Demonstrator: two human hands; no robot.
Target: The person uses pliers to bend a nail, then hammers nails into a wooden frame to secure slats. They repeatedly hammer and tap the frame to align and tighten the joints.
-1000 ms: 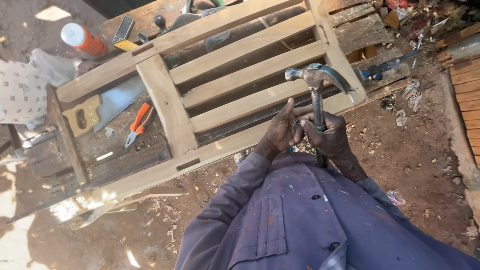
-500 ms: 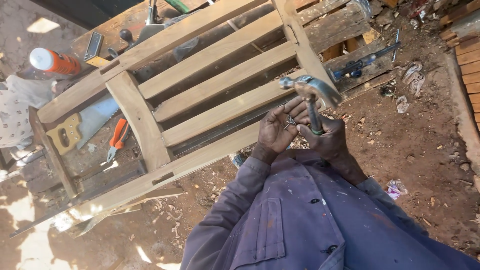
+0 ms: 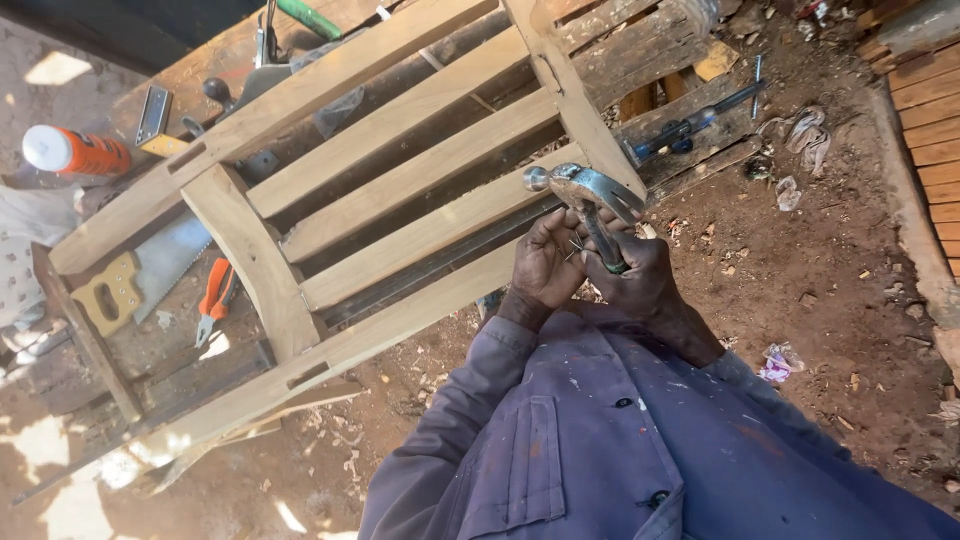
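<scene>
hands on claw hammer, beside slatted frame

right hand (image 3: pixel 645 285) is wrapped around the handle of the claw hammer (image 3: pixel 590 205), head up, steel head just over the near-right corner of the wooden slatted frame (image 3: pixel 400 200). left hand (image 3: pixel 545 265) is cupped against the handle, fingers curled; something thin shows between the hands, too small to tell what. both hands sit just off the frame's near rail, above the blue work jacket (image 3: pixel 600 450). frame lies tilted across the table (image 3: pixel 150 360). under the frame's left end: handsaw (image 3: pixel 130 285), orange-handled pliers (image 3: pixel 213 300). beyond its far-left corner: orange can with white cap (image 3: pixel 75 152). right of frame: dirt ground (image 3: pixel 800 300) with scraps.
</scene>
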